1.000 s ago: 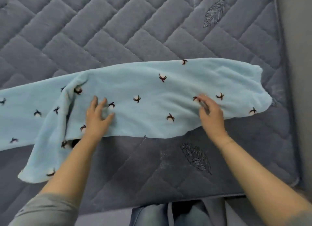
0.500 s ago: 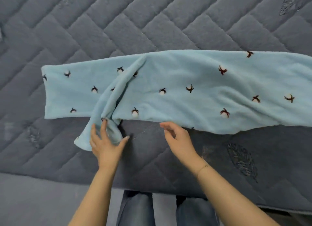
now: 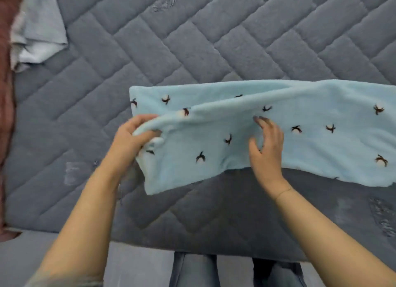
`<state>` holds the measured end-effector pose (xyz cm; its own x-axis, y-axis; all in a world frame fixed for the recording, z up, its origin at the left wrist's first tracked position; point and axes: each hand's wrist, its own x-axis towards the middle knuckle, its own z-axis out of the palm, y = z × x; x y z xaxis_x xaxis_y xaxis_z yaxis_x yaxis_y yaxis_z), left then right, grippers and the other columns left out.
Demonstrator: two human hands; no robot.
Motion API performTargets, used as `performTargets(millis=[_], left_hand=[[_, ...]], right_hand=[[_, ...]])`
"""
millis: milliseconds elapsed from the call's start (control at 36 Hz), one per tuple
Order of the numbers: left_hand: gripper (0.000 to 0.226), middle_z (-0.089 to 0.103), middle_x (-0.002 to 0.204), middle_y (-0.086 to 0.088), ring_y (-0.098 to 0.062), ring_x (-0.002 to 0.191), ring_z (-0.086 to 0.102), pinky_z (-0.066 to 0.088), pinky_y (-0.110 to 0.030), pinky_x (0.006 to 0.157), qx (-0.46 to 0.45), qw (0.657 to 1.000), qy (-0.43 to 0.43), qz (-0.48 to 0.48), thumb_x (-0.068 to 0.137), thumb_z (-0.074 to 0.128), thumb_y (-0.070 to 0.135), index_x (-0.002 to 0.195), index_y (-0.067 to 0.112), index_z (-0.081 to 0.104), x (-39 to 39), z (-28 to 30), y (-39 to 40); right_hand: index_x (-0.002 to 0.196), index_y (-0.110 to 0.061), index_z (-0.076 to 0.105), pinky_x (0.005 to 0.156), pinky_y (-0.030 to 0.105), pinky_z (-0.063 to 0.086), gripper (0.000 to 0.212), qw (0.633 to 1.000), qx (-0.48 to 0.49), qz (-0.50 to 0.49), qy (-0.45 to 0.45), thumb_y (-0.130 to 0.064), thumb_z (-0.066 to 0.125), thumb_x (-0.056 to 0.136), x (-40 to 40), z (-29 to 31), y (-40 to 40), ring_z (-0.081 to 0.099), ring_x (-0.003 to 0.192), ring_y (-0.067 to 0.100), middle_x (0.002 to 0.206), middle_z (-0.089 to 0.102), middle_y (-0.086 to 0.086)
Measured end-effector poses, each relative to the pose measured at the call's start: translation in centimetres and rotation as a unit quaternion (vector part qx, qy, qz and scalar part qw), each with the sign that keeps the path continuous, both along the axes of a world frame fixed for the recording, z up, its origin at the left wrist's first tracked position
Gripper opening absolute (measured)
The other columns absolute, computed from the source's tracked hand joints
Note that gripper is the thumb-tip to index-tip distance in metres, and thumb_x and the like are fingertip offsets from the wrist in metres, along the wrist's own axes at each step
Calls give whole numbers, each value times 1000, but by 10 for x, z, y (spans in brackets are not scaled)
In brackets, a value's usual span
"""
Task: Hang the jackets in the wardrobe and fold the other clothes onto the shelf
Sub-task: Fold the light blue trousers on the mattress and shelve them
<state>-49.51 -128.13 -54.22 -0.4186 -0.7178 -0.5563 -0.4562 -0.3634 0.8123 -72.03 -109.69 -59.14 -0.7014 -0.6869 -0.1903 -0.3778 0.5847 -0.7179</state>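
My left hand (image 3: 130,138) pinches a fold of the pale blue fleece garment (image 3: 246,134) between thumb and curled fingers (image 3: 150,134), lifting its edge. My right hand (image 3: 267,149) rests on the cloth, fingers straight and spread (nothing gripped). The garment lies stretched across the grey quilted bed (image 3: 192,40); a light grey cloth (image 3: 38,27) sits well apart at the far left corner.

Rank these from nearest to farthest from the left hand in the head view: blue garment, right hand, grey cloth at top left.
1. Blue garment: its left edge is gripped in the left hand.
2. Right hand: to the right, resting on the garment's middle.
3. Grey cloth: far corner of the mattress, up and left.
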Motion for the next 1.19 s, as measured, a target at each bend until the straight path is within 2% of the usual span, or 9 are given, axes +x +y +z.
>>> performTargets(millis=[194, 278, 389, 472, 722, 833, 944, 1056, 1194], left_hand=[[43, 62, 117, -2, -11, 91, 61, 51, -26, 76, 12, 988, -26, 150, 95, 61, 24, 134, 16, 43, -1, -48, -80], [50, 58, 122, 4, -12, 101, 60, 49, -38, 92, 68, 986, -91, 125, 94, 59, 41, 133, 16, 41, 4, -68, -54], [51, 49, 101, 18, 6, 89, 51, 45, -11, 73, 7, 988, -127, 89, 85, 68, 44, 121, 21, 41, 7, -85, -13], [38, 55, 99, 8, -8, 87, 56, 48, -24, 74, -51, 984, -150, 80, 90, 66, 37, 110, 18, 40, 2, -87, 3], [14, 57, 94, 10, -10, 84, 54, 41, -23, 67, -154, 971, -135, 127, 95, 59, 22, 103, 21, 48, 31, -81, 0], [39, 42, 117, -6, -16, 96, 49, 44, -27, 90, -111, 964, -198, 138, 95, 60, 19, 128, 3, 47, 36, -93, 2], [53, 49, 124, -7, -16, 108, 52, 46, -33, 99, -59, 968, -172, 175, 88, 69, 36, 128, 11, 46, 40, -97, 12], [49, 57, 121, 0, -16, 109, 59, 51, -33, 94, 84, 953, -73, 281, 86, 72, 32, 123, 16, 44, 29, -92, 26], [28, 66, 122, -3, -16, 111, 62, 47, -35, 104, 308, 755, 165, 555, 90, 67, 29, 115, 16, 63, 14, -86, 43]], right_hand=[[155, -33, 15, 117, 53, -3, 70, 967, 165, 192, -1, -47, 51, 96, 19, -23, -58, -8, 150, 24, 163, -6, -3], [154, -35, -3, 116, 59, -8, 80, 932, 246, 263, 44, -57, 45, 94, 26, -44, -51, -21, 147, 26, 160, -23, -5], [154, -34, -7, 115, 60, -9, 89, 920, 251, 287, 93, -65, 44, 88, 25, -58, -42, -23, 147, 27, 158, -27, -4], [154, -34, -3, 114, 56, -12, 94, 914, 239, 307, 116, -70, 46, 83, 24, -58, -39, -20, 148, 26, 157, -25, -5], [150, -27, -12, 117, 44, -18, 87, 906, 198, 351, 133, -24, 53, 93, 55, -40, -18, -18, 148, 24, 158, -24, -1], [148, -19, 37, 121, 26, 0, 57, 968, 47, 243, -33, -8, 54, 95, 87, -17, 5, 14, 149, 14, 160, 20, -1], [122, -33, 61, 110, 16, 33, 38, 971, 0, 15, -237, -8, 59, 94, 124, -4, 46, 45, 128, -3, 132, 55, -20], [119, -16, 60, 100, 31, 47, 25, 830, 8, -345, -438, -10, 57, 95, 109, -21, 60, 62, 107, 11, 130, 61, 9], [134, -10, 48, 103, 36, 43, 46, 667, -124, -501, -537, -37, 52, 97, 52, -36, 44, 54, 123, 23, 140, 52, 13]])
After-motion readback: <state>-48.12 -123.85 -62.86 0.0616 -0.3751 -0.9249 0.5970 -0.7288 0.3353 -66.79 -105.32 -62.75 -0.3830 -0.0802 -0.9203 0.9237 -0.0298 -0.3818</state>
